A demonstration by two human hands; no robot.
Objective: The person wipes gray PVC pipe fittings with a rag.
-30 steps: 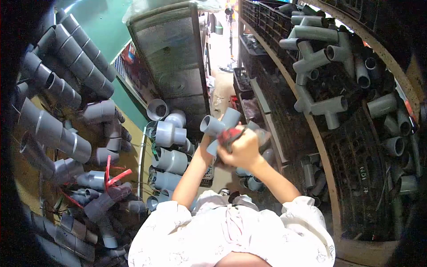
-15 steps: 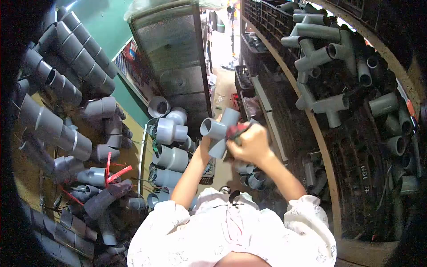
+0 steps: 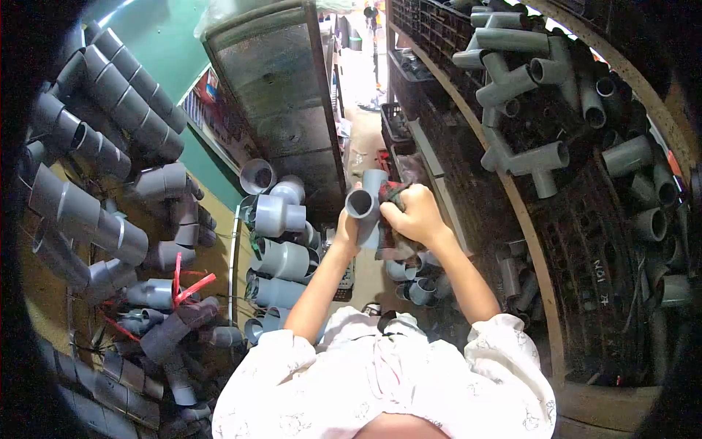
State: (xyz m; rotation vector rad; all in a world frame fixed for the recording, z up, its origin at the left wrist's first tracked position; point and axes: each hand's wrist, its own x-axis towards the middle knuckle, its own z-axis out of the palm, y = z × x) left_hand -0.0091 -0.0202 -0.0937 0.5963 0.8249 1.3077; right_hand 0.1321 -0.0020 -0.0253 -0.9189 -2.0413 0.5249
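Note:
A grey plastic pipe tee (image 3: 374, 186) is held up in front of my body, one round opening turned toward me. My left hand (image 3: 346, 233) grips it from the left side, with part of the fingers hidden behind the fitting. In my right hand (image 3: 417, 214) is a bunched dark cloth with red patches (image 3: 393, 196), pressed against the tee's right side. The right fingers are closed around the cloth, and a loose end of it hangs below the hand.
Grey pipe fittings (image 3: 113, 223) are stacked along the left wall. More tees (image 3: 537, 161) lie on the right shelf beside black crates (image 3: 585, 271). Large reducers (image 3: 270, 216) stand near a dark glass-fronted cabinet (image 3: 274, 95). A narrow floor aisle (image 3: 363, 143) runs ahead.
The tee has turned, so its side opening faces me more and its long body stands more upright. My right hand with the cloth has shifted slightly along its right side.

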